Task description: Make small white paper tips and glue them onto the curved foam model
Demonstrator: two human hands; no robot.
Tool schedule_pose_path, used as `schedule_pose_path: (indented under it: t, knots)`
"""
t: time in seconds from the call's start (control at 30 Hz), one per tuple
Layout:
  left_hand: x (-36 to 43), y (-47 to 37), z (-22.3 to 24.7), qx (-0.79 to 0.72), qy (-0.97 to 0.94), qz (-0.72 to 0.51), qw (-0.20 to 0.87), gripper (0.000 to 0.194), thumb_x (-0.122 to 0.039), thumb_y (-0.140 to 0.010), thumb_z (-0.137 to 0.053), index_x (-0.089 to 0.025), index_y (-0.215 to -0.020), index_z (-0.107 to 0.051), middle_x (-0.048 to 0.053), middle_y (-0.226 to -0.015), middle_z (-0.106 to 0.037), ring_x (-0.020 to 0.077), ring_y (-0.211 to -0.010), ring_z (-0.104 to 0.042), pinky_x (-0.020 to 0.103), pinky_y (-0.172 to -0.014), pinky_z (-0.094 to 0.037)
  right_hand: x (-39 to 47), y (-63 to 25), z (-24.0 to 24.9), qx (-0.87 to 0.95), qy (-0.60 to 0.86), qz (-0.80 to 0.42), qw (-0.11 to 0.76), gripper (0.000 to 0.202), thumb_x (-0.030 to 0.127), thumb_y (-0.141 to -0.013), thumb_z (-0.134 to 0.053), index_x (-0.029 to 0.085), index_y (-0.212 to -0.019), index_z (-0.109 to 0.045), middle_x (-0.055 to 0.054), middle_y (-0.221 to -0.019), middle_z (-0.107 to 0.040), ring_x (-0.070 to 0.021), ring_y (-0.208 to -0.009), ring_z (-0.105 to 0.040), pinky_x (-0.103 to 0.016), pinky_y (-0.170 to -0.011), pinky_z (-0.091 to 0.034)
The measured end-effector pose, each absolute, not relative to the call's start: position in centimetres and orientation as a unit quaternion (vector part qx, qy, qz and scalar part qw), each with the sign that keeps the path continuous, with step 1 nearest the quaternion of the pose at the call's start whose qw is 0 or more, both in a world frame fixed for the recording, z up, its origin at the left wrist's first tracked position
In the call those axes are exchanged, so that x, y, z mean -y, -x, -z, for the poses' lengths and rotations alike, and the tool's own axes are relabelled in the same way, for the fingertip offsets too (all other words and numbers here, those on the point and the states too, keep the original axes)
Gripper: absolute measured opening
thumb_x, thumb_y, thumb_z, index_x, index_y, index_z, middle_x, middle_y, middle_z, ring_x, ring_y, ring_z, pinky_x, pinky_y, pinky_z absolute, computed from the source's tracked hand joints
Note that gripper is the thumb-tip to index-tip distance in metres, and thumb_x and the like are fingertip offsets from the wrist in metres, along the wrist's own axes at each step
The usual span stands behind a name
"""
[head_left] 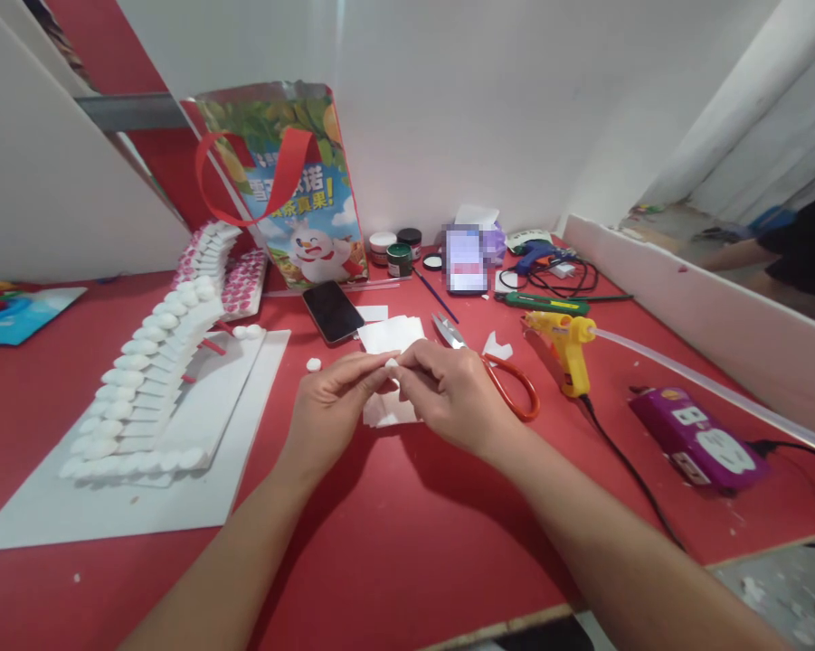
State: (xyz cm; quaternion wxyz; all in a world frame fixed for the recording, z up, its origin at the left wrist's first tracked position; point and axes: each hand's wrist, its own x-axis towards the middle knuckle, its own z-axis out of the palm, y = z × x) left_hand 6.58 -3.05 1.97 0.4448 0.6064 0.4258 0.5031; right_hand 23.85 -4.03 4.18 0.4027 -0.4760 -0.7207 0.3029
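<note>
My left hand (329,398) and my right hand (458,393) meet at the middle of the red table. Their fingertips pinch a small white piece (392,364) between them; its exact kind is too small to make out. White paper sheets (393,333) lie just behind and below the fingers. A small white lump (314,365) rests left of my left hand. Orange-handled scissors (533,398) lie beside my right hand, partly hidden by it. On the left, a curved white model (163,371) edged with rounded white pieces stands on a white board (244,470).
A yellow glue gun (563,348) and a purple power strip (698,438) with cables sit at right. Behind are a black phone (334,312), a colourful bag (312,208), paint jars (399,259), a lit phone (466,260) and a green cutter (546,303). Another person's arm (733,256) shows far right.
</note>
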Motion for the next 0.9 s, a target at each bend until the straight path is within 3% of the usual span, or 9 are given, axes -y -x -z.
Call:
schedule_pose_path:
  t: [0.13, 0.33, 0.47, 0.63, 0.77, 0.9]
  knots:
    - [3.0, -6.4, -1.9, -0.437, -0.613, -0.498, 0.430, 0.012, -0.029, -0.087, -0.076, -0.026, -0.096, -0.083, 0.001, -0.090, -0.080, 0.0158, -0.076, -0.070, 0.028, -0.073, -0.056, 3.9, -23.6, -4.1, 0.713, 0.494, -0.316, 0.385, 0.018, 0.021, -0.094, -0.057, 0.018, -0.076, -0.059, -0.001, -0.065, -0.066, -0.0105, -0.052, -0.056, -0.023, -0.054, -0.038]
    - [3.5, -6.6, -2.2, -0.482, -0.620, -0.492, 0.374, 0.017, -0.035, -0.090, -0.071, -0.020, -0.096, -0.076, 0.003, -0.093, -0.077, 0.0185, -0.088, -0.069, 0.030, -0.083, -0.053, 3.3, -23.6, -4.6, 0.493, 0.437, -0.639, 0.397, 0.024, 0.034, -0.096, -0.065, 0.017, -0.081, -0.060, -0.004, -0.075, -0.073, -0.0139, -0.054, -0.069, -0.025, -0.052, -0.055]
    - [3.3, -6.5, -2.3, -0.489, -0.598, -0.492, 0.402, 0.022, -0.040, -0.090, -0.070, -0.019, -0.097, -0.072, 0.003, -0.092, -0.076, 0.0182, -0.083, -0.069, 0.029, -0.077, -0.053, 2.9, -24.0, -4.9, 0.398, 0.396, -0.730, 0.388, 0.032, 0.040, -0.088, -0.078, 0.013, -0.079, -0.063, -0.007, -0.075, -0.075, -0.0127, -0.054, -0.069, -0.023, -0.052, -0.058]
    - [3.2, -6.7, -2.1, -0.479, -0.577, -0.489, 0.445, 0.027, -0.043, -0.088, -0.071, -0.018, -0.097, -0.071, 0.005, -0.089, -0.075, 0.0188, -0.081, -0.068, 0.029, -0.072, -0.054, 3.0, -23.7, -4.7, 0.431, 0.429, -0.677, 0.415, 0.036, 0.037, -0.074, -0.089, 0.015, -0.079, -0.061, 0.000, -0.064, -0.071, -0.0096, -0.046, -0.062, -0.017, -0.041, -0.048]
    - [3.6, -7.1, -1.9, -0.478, -0.560, -0.509, 0.447, 0.027, -0.042, -0.086, -0.075, -0.017, -0.098, -0.073, 0.006, -0.091, -0.077, 0.0197, -0.083, -0.070, 0.030, -0.075, -0.056, 3.6, -23.0, -4.5, 0.519, 0.489, -0.540, 0.447, 0.028, 0.031, -0.080, -0.080, 0.017, -0.071, -0.058, 0.002, -0.056, -0.066, -0.0090, -0.042, -0.058, -0.018, -0.041, -0.044]
    - [4.1, -7.3, -2.1, -0.484, -0.606, -0.529, 0.345, 0.019, -0.036, -0.090, -0.073, -0.019, -0.098, -0.075, 0.006, -0.096, -0.078, 0.0209, -0.089, -0.072, 0.033, -0.083, -0.057, 4.3, -22.3, -4.4, 0.545, 0.494, -0.485, 0.472, 0.021, 0.028, -0.085, -0.072, 0.018, -0.073, -0.059, 0.002, -0.058, -0.066, -0.0102, -0.042, -0.061, -0.019, -0.041, -0.043]
